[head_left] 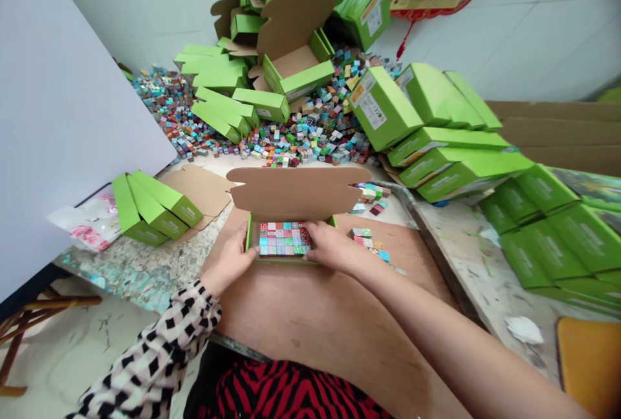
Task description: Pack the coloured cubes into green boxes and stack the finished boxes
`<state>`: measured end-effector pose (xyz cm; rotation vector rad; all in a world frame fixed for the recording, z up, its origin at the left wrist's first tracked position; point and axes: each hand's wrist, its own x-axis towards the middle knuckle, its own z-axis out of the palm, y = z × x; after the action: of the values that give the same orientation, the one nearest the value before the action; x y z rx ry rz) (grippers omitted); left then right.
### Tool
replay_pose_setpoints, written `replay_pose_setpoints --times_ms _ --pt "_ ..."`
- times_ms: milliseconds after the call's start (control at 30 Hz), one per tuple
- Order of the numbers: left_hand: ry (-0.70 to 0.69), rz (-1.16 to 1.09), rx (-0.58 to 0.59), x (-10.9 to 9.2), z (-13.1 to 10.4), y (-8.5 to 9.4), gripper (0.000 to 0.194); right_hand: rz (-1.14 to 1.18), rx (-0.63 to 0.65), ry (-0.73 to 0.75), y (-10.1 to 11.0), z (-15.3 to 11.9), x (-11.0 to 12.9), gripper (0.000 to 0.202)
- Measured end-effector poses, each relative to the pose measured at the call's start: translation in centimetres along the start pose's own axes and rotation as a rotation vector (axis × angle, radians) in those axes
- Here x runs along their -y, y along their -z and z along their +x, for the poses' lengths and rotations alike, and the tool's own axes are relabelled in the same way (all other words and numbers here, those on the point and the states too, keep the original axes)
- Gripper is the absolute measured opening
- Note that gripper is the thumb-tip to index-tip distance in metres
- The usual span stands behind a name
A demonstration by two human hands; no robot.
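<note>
An open green box [286, 261] stands on the brown board [301, 302], its cardboard lid [301, 191] raised at the back. Small patterned cubes [284, 239] lie in rows inside it. My left hand [230, 260] grips the box's left end, thumb at the front corner. My right hand [327, 244] reaches into the right part of the box, thumb and fingers around the right end of the cube rows. Part of the box's right side is hidden behind that hand.
Loose cubes [371, 244] lie right of the box. Behind is a large heap of cubes [320, 128] with green boxes on it. Closed green boxes [451, 154] are stacked at right; several [154, 207] lean together at left. A metal-edged frame [436, 257] runs along the board's right.
</note>
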<state>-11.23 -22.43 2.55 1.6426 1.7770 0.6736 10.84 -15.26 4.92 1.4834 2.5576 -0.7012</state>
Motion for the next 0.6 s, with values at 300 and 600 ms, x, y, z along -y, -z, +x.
replay_pose_setpoints --times_ms 300,600 --pt "0.028 0.100 -0.014 -0.4 -0.2 0.1 0.063 0.066 -0.047 -0.007 -1.8 1.4 1.9 0.036" --pt "0.066 0.016 -0.007 -0.8 0.2 -0.2 0.066 0.035 -0.053 -0.005 -1.5 0.2 2.5 0.035"
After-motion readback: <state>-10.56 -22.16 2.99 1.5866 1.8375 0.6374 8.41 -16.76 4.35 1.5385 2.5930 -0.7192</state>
